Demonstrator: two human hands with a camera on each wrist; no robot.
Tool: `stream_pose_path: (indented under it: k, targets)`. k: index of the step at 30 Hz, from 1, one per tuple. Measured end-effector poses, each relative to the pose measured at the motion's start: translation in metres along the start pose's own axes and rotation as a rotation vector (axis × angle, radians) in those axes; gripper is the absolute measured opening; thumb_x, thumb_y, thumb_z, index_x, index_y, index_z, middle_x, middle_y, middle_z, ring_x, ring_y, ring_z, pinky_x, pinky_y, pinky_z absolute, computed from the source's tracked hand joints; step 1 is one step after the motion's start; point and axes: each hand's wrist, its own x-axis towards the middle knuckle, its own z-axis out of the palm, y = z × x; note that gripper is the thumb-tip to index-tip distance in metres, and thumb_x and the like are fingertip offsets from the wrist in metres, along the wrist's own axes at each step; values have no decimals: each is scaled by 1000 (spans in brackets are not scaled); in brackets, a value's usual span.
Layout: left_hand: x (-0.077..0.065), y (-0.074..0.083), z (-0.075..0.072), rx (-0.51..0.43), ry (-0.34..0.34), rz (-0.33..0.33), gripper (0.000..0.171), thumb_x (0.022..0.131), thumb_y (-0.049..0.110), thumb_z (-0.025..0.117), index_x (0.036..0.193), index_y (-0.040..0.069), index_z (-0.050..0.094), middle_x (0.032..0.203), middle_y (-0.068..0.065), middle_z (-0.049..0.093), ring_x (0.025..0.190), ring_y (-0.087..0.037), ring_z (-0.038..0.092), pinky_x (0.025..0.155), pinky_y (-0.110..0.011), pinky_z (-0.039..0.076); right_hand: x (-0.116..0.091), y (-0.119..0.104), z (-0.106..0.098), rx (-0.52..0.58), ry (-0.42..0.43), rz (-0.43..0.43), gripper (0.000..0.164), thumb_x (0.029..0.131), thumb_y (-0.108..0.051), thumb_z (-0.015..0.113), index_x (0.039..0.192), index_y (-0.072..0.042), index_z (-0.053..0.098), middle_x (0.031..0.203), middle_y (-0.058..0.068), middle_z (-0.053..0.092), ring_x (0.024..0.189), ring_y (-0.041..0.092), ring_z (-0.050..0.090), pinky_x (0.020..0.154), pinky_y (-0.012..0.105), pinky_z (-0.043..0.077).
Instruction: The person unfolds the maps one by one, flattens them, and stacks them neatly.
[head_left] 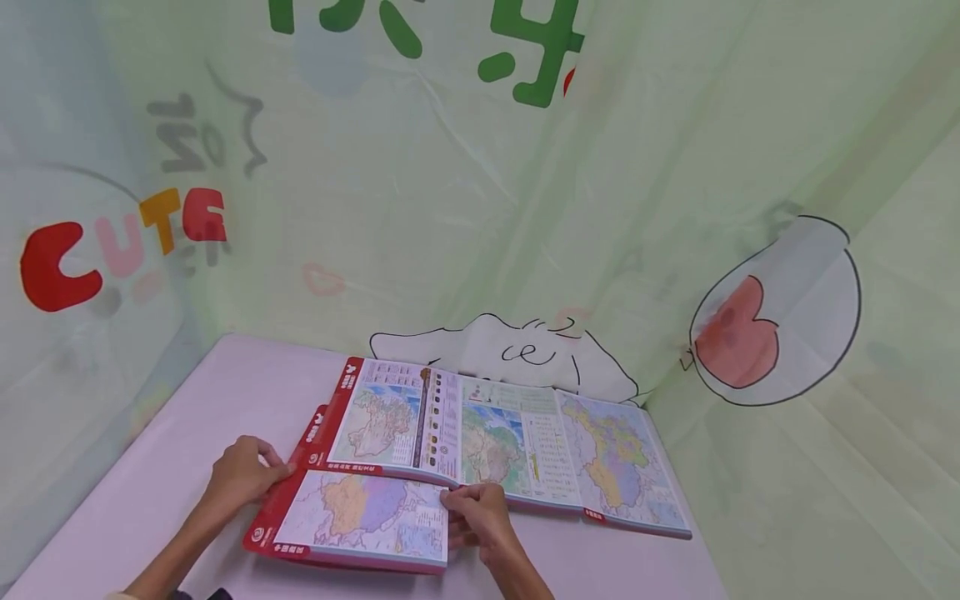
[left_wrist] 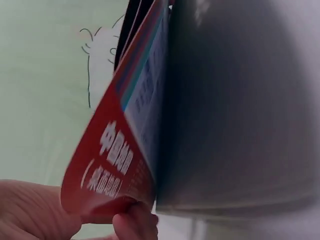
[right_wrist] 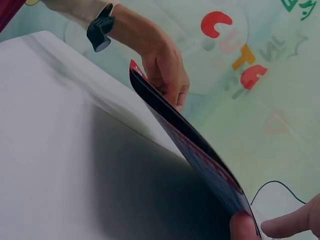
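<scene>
A folded paper map (head_left: 360, 517) with a red left border is lifted at the front of the table. My left hand (head_left: 243, 471) pinches its red edge, thumb and fingers on either side of the corner in the left wrist view (left_wrist: 135, 225). At the right edge of the same map, my right hand (head_left: 483, 517) pinches the sheet between thumb and finger. From the right wrist view, the map (right_wrist: 190, 145) stands edge-on above the pale tabletop, curved between both hands. Its upper part is overlapped by another map spread behind it.
Behind lies an unfolded row of map panels (head_left: 495, 442), its red border at the left and its far right panel (head_left: 622, 458) near the table's right side. A pale table (head_left: 247, 383) meets a green printed curtain (head_left: 450, 208) at the back and sides.
</scene>
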Motion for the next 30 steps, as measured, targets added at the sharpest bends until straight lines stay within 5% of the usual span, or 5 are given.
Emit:
stream_pose_path:
  k: [5,11,30]
  targets:
    - [3,-4,-4,-54,-90,-30,44,90,20,86,112,-12,67,94,-18,74,68,-17,73,62,-32,64,-2,-1,-3,-38,-16,6,20,99,-18,78,99,2,76,66,0,70,52,8,67,50,24,60]
    - [2,-6,-14,-106,-192,-21,35,89,21,86,103,-6,68,85,-9,75,63,-17,72,62,-29,63,-4,-2,-6,-85,-24,29,24,102,-22,77,90,-2,75,61,-3,64,46,5,59,46,17,53]
    - [-1,-14,-39,-352,-726,108,32,107,23,66,95,-3,80,70,-1,77,54,-5,69,56,-18,56,-29,-11,-30,-133,-247,-3,44,97,-25,77,57,-16,62,44,-9,52,37,-4,45,40,11,37]
